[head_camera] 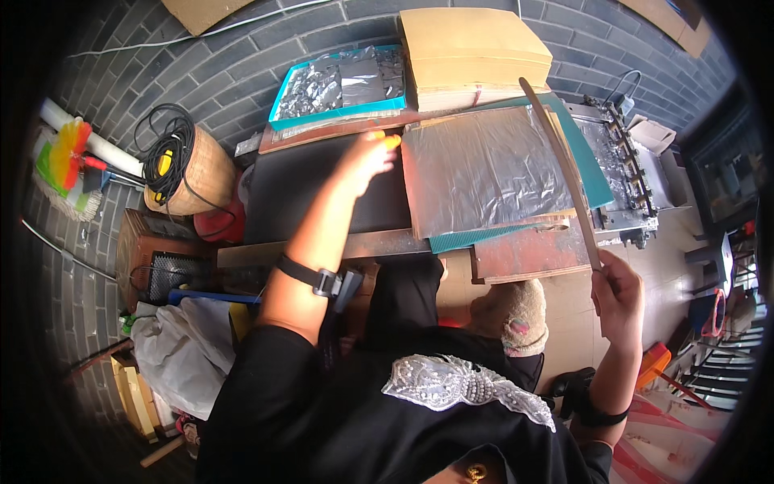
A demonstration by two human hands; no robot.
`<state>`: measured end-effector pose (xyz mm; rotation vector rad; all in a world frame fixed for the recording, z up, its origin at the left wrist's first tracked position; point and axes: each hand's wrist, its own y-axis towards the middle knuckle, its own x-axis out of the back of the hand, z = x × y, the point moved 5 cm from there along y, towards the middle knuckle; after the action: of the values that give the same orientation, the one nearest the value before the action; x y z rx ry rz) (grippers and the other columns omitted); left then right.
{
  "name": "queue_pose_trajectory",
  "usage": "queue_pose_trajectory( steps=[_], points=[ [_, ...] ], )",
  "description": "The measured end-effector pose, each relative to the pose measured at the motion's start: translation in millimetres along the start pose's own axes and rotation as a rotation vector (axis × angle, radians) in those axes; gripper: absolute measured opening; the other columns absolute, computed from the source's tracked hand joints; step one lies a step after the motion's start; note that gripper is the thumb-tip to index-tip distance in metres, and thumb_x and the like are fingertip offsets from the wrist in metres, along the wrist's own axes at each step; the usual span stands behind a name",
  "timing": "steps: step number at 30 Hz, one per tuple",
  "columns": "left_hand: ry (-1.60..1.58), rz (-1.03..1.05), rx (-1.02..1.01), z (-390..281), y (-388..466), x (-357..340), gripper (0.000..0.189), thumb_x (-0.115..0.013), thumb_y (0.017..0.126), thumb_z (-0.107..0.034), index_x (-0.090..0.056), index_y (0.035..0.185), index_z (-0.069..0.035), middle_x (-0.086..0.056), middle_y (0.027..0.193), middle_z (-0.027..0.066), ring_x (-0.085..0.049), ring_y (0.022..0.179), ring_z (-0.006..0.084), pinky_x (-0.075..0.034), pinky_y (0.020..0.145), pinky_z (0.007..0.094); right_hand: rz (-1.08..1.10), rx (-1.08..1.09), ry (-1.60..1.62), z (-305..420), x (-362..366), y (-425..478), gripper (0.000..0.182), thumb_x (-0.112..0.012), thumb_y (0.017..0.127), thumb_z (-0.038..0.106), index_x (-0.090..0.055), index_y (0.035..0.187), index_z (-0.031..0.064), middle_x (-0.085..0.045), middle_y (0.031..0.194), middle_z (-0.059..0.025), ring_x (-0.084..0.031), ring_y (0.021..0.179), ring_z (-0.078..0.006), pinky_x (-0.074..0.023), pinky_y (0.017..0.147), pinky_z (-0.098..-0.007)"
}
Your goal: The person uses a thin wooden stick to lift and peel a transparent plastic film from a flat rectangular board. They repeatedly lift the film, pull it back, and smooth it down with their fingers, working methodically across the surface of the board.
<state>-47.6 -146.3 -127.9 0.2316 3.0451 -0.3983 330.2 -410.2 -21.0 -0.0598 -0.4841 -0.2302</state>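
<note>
My right hand (618,296) grips the lower end of a long, thin flat strip (565,157), which looks like wood or bamboo. The strip slants up and away along the right side of a stack of sheets topped by a wrinkled silvery foil sheet (490,169). Over the black board (320,181), by the foil's left edge, is my left hand (366,162), slightly blurred. Yellow covers show on its fingertips. Whether it pinches anything is not clear. Under the foil stack lies a green ribbed mat (589,157).
Behind the black board, a turquoise tray (338,112) holds foil pieces. A thick stack of tan paper (474,48) stands against the brick wall. Metal equipment (629,163) is at the right. A woven basket (202,169) with coiled black cable stands left. A cloth-covered knee (514,314) is below the bench.
</note>
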Motion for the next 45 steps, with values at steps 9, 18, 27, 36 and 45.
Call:
queue_pose_trajectory(
  steps=[9, 18, 27, 36, 45],
  points=[
    [0.012, -0.003, 0.077, 0.4, -21.3, -29.4, 0.063, -0.06, 0.09, -0.021, -0.033, 0.14, 0.007, -0.063, 0.108, 0.0134, -0.064, 0.091, 0.0198, -0.052, 0.078, 0.0356, 0.043, 0.106, -0.045, 29.8, -4.8, 8.9, 0.029, -0.058, 0.085, -0.004, -0.061, 0.114, -0.0046, -0.05, 0.061, 0.0007, -0.043, 0.054, -0.0047, -0.0353, 0.05, -0.0226],
    [0.231, -0.182, 0.077, -8.1, -71.7, -36.9, 0.057, -0.062, 0.092, -0.029, -0.04, 0.135, 0.002, -0.062, 0.098, 0.0083, -0.062, 0.086, 0.0153, -0.05, 0.068, 0.0272, 0.083, 0.139, -0.22, 25.9, -10.2, -0.1, 0.03, -0.061, 0.084, -0.003, -0.062, 0.113, -0.0014, -0.046, 0.06, -0.0015, -0.039, 0.055, -0.0058, -0.035, 0.05, -0.0235],
    [0.242, -0.086, 0.115, 9.4, -100.8, -32.8, 0.058, -0.064, 0.091, -0.032, -0.044, 0.132, 0.003, -0.063, 0.091, 0.0078, -0.062, 0.078, 0.0132, -0.05, 0.066, 0.0273, -0.048, 0.418, -0.423, 43.9, -28.6, 25.6, 0.007, -0.061, 0.084, 0.005, -0.06, 0.088, 0.0, -0.058, 0.082, -0.018, -0.06, 0.077, -0.0374, -0.0484, 0.068, -0.0423],
    [0.37, -0.119, 0.079, -2.2, -116.0, -48.8, 0.051, -0.058, 0.095, -0.026, -0.042, 0.136, -0.001, -0.063, 0.093, 0.0063, -0.061, 0.078, 0.0118, -0.047, 0.065, 0.0247, 0.033, 0.714, -0.819, 33.1, -79.8, 74.9, 0.025, -0.049, 0.092, 0.009, -0.05, 0.111, -0.0078, -0.048, 0.129, -0.026, -0.045, 0.125, -0.0401, -0.0301, 0.112, -0.0474],
    [0.264, -0.09, 0.067, -0.6, -122.0, -50.0, 0.055, -0.061, 0.093, -0.024, -0.04, 0.137, 0.002, -0.063, 0.095, 0.0089, -0.063, 0.078, 0.0138, -0.049, 0.065, 0.0254, 0.081, 0.661, -0.919, 34.3, -83.7, 69.1, 0.028, -0.037, 0.092, 0.008, -0.048, 0.111, -0.0103, -0.043, 0.135, -0.0287, -0.038, 0.131, -0.0421, -0.0207, 0.116, -0.0522]
  ],
)
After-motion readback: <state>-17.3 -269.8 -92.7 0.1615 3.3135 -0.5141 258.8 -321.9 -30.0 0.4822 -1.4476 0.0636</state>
